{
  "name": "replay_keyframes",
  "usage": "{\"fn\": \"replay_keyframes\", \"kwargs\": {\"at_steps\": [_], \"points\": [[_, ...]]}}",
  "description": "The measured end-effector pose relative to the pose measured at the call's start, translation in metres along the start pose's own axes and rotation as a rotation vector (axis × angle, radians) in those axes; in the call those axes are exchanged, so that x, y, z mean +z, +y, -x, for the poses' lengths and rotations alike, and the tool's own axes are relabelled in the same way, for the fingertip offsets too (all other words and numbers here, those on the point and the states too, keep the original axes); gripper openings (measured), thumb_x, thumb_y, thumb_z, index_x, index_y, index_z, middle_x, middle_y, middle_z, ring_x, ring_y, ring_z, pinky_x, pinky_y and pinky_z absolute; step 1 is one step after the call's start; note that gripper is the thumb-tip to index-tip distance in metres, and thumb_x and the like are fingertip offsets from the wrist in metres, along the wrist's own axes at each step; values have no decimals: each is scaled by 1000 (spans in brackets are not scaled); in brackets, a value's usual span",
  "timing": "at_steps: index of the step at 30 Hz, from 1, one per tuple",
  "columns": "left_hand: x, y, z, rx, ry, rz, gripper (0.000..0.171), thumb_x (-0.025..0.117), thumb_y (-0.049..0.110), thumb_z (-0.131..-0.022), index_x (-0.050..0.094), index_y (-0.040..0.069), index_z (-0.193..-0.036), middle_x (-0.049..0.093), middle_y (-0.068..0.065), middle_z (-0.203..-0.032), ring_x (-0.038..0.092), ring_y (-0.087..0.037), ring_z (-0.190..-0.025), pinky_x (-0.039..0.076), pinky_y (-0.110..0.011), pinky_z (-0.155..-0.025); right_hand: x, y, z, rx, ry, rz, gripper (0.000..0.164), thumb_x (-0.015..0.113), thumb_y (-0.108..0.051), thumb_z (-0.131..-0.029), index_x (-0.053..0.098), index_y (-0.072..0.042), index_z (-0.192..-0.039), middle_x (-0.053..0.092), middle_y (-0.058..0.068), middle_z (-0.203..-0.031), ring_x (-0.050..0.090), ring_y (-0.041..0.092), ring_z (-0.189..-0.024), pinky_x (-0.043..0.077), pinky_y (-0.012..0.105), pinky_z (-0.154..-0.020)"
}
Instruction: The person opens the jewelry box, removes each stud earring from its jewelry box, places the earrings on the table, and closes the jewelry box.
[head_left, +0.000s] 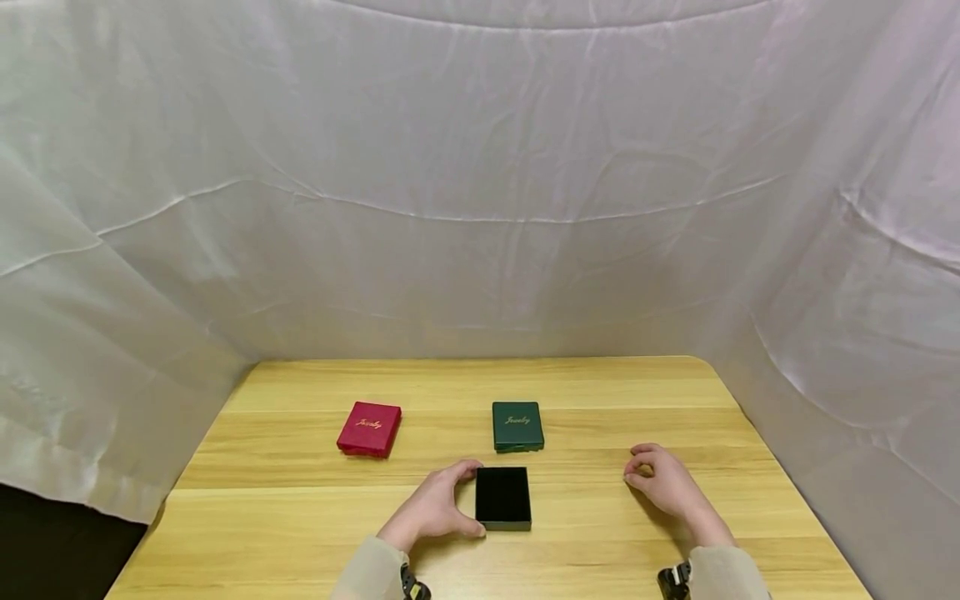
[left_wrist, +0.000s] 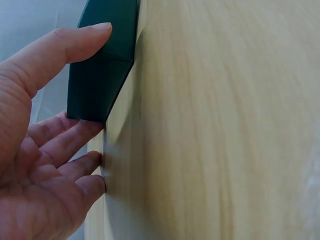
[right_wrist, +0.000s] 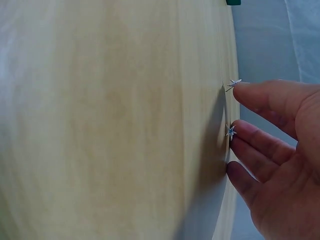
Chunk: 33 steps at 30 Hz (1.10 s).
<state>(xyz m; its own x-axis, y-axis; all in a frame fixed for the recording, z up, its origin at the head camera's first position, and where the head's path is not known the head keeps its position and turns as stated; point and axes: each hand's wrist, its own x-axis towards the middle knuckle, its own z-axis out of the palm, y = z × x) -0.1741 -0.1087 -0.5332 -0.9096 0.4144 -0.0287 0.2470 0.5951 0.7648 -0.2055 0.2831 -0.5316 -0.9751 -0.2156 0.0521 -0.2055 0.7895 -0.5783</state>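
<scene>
My left hand [head_left: 438,507] grips the left side of an open jewelry box base [head_left: 502,497] with a black lining, thumb at its near corner and fingers at its far one. Its dark green wall [left_wrist: 95,85] shows beside the thumb in the left wrist view. To the right, low over the table, my right hand [head_left: 663,482] has its fingers bent towards the thumb. In the right wrist view, one small silver star earring [right_wrist: 234,83] sits at the thumb tip. A second star earring [right_wrist: 230,131] shows at a fingertip below it.
Behind the open base, a green box piece [head_left: 517,423] lettered "Jewelry" lies on the wooden table [head_left: 600,383]. A red jewelry box [head_left: 369,428] with the same lettering is to the left. Pale curtains [head_left: 480,275] hang around the table's back and sides.
</scene>
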Motion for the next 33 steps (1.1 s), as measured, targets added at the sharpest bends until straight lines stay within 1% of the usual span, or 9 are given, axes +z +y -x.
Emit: {"fn": "replay_keyframes", "kwargs": {"at_steps": [7,14,20,24,33], "points": [[0,0,0,4,-1,0,92,93,26,-58,51,7,-138,60,-14,-130,53,-36,-120,40,-56,-103,-1,1,0,-4,6,6,13,72,-3,-85,67,-12,-79,58,24,-122,53,48,-113,46,58,-93],[1,-1,0,-8,-1,2,93,93,27,-58,51,9,-138,59,-13,-130,53,-34,-121,40,-55,-103,-5,2,1,11,-3,-34,5,69,-6,-90,71,-6,-85,59,24,-122,54,47,-114,46,56,-93],[0,-1,0,-5,-3,4,93,93,27,-58,51,9,-139,59,-13,-131,53,-34,-121,39,-55,-103,-9,3,2,16,10,-47,10,64,-2,-92,74,-4,-92,60,24,-121,55,46,-113,46,56,-93],[-1,0,1,6,-2,6,92,93,27,-58,51,8,-138,60,-15,-130,53,-35,-121,39,-56,-103,-9,3,1,-2,-6,-31,13,62,-2,-93,75,-4,-96,59,25,-123,54,47,-113,46,58,-93],[0,0,1,8,3,7,91,93,26,-57,51,8,-137,60,-13,-129,54,-34,-120,40,-55,-103,-8,1,1,7,-40,-19,14,62,-2,-93,75,-6,-93,57,26,-125,53,47,-114,45,57,-93]]}}
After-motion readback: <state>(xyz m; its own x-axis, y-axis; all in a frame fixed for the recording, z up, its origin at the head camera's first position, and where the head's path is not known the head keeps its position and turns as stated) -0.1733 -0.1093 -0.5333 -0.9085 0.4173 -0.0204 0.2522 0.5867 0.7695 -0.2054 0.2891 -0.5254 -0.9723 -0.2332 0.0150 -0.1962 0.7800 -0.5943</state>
